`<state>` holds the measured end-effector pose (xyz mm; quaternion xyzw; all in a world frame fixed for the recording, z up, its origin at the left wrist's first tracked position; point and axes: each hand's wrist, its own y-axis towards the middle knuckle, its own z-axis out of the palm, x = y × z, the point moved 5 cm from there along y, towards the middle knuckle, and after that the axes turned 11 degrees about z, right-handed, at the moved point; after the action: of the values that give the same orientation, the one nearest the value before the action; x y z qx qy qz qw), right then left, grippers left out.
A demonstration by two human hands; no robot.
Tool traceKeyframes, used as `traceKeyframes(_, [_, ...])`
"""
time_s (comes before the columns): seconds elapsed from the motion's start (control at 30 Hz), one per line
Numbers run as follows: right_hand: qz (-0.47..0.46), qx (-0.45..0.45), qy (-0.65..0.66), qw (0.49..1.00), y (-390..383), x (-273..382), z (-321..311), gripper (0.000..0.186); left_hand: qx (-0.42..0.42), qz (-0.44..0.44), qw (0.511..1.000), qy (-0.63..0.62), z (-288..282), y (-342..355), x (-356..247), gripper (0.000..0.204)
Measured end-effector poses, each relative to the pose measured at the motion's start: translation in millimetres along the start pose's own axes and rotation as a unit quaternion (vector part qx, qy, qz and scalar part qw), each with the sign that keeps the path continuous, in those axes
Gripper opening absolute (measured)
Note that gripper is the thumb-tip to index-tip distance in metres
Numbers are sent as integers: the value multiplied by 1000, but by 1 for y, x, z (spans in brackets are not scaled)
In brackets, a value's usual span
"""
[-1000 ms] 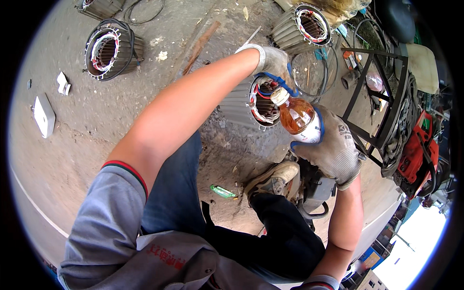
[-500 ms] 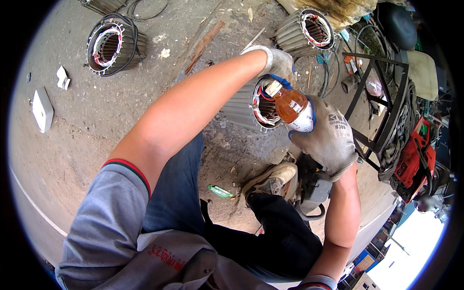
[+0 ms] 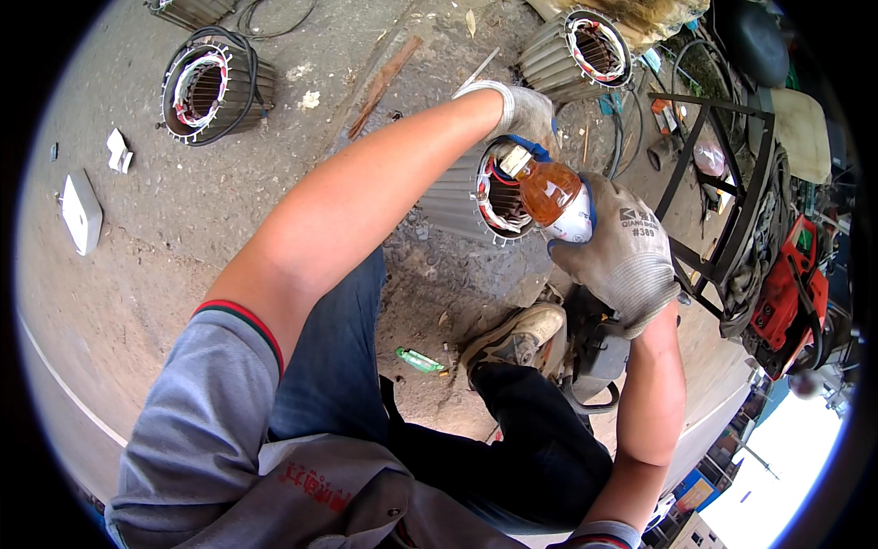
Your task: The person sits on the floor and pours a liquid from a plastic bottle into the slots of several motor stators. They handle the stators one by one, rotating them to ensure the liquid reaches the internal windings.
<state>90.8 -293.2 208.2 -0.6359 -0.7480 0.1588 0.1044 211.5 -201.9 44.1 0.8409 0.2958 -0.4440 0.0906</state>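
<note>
A ribbed grey motor stator [image 3: 448, 203] sits in front of me, its open end showing red and white bound windings. My right hand [image 3: 622, 247], in a grey glove with a blue palm, is closed round a clear plastic bottle [image 3: 551, 194] of amber liquid. The bottle is tilted, with its white top [image 3: 515, 163] over the stator's opening. Whether liquid flows out I cannot tell. My left hand [image 3: 529, 117], gloved the same way, curls over the stator's far rim beside the bottle top; its fingertips are partly hidden.
Two more stators stand at the back left [image 3: 233, 87] and back right [image 3: 567, 59]. A black metal frame [image 3: 718, 197] and a red tool case [image 3: 788, 297] are on the right. A wood strip [image 3: 384, 87], a white box [image 3: 82, 215] and a green wrapper [image 3: 419, 360] lie on the ground.
The bottle and my right hand have shifted very slightly upward in the picture. Both hands keep their hold.
</note>
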Motion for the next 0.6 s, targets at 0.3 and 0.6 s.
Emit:
traceKeyframes(0.3, [-8, -5, 0, 1000, -4, 4, -1, 57, -15, -13, 998, -52, 0, -1, 6, 65])
traceKeyframes(0.6, [-23, 4, -1, 1000, -8, 5, 2, 55, -5, -8, 998, -61, -1, -7, 1, 69])
